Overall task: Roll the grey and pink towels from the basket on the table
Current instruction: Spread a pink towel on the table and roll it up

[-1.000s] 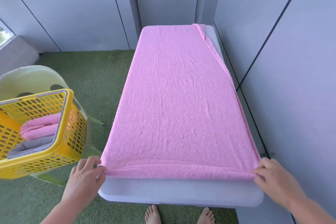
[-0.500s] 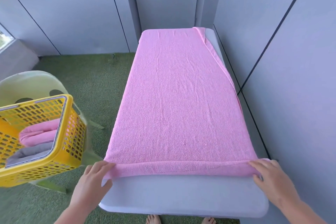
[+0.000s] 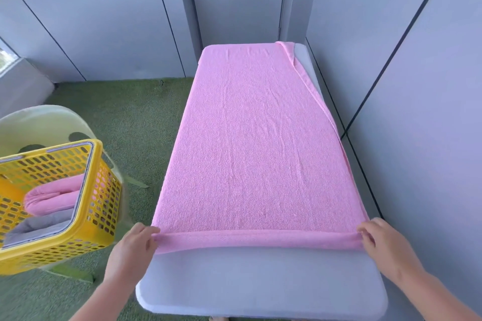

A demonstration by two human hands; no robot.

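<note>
At the near end of the table (image 3: pixel 260 284), the pink towel (image 3: pixel 260 151) lies spread flat down the whole length, with its near edge turned over into a thin roll. I'd say this is the very start of rolling it, barely one turn in. The left hand (image 3: pixel 130 255) grips the left end of that roll and the right hand (image 3: pixel 383 247) grips the right end, fingers curled over the fabric on both sides. Next move, my guess: push both ends forward evenly and keep it tight, since the far right edge is folded over and could send the roll lopsided. Off to the left, the yellow basket (image 3: pixel 104 206) sits on a pale chair (image 3: pixel 39 122), holding a grey towel (image 3: pixel 34 229) and a second pink towel (image 3: pixel 54 198), so there's more to do.
</note>
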